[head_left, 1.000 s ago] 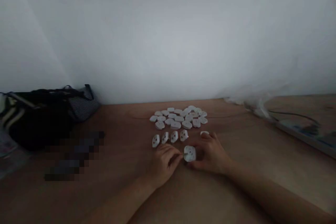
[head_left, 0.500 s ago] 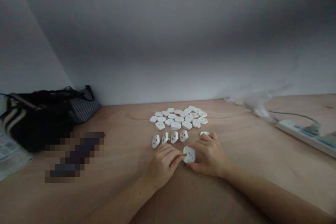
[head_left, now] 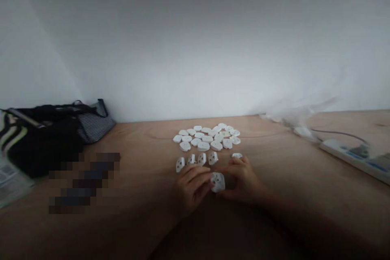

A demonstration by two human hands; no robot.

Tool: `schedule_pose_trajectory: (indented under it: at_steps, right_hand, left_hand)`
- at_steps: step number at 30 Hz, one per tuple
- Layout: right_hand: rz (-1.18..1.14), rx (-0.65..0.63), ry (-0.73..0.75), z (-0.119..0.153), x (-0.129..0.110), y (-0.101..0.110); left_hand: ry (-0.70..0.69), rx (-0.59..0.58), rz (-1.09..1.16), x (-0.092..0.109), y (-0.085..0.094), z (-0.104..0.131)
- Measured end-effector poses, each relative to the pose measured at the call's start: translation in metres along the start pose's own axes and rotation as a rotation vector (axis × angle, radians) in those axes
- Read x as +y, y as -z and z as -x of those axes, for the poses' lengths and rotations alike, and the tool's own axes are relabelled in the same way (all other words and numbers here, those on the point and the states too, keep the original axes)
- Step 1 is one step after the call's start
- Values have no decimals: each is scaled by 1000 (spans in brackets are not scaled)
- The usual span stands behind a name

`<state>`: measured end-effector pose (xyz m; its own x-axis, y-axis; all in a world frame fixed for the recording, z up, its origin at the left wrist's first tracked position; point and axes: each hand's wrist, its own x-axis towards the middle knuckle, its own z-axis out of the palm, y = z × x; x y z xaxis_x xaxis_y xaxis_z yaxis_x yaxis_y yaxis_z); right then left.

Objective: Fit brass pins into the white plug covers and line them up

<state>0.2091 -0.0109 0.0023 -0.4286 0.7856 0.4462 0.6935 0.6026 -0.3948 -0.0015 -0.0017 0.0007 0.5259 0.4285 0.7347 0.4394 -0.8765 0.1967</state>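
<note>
A white socket piece (head_left: 217, 182) with dark holes is between my two hands, low in the middle of the head view. The fingertips of my left hand (head_left: 192, 185) pinch its left edge. My right hand (head_left: 243, 179) grips it from the right side, with the thumb under it. Another white piece (head_left: 237, 155) lies at the fingertips of my right hand. Just beyond my left hand, several socket pieces stand on edge in a row, the rightmost one (head_left: 213, 158) a little apart.
Behind the row, several white pieces (head_left: 203, 146) lie in a cluster on the wooden table (head_left: 146, 142). On the left are a black bag (head_left: 45, 142) and a blurred-out dark object (head_left: 88, 180). Clear plastic (head_left: 300, 120) and a power strip (head_left: 350, 155) are on the right.
The held socket piece has shifted slightly left and down and turned, its holes showing more. The fingers of my left hand have moved on its left edge. The foreground is darker.
</note>
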Motion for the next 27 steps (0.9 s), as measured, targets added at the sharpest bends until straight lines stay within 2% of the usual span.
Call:
schedule_pose_trajectory:
  at_steps: [2,6,9,16,21,27]
  right_hand:
    - [-6,-26,-11,1,4,2]
    - [13,-46,-19,2,8,4]
    - [29,-45,-25,1,8,5]
    - [2,-41,-43,2,8,4]
    - [-20,-60,-33,3,10,3]
    - [-17,-17,6,3,8,0]
  left_hand:
    - [68,-63,31,-2,4,0]
    - [254,-264,76,-8,7,2]
    - [351,-302,79,-12,4,4]
    - [341,-210,75,-10,-4,5]
    - [343,-56,49,-5,-2,4]
    - [231,54,100,3,-5,3]
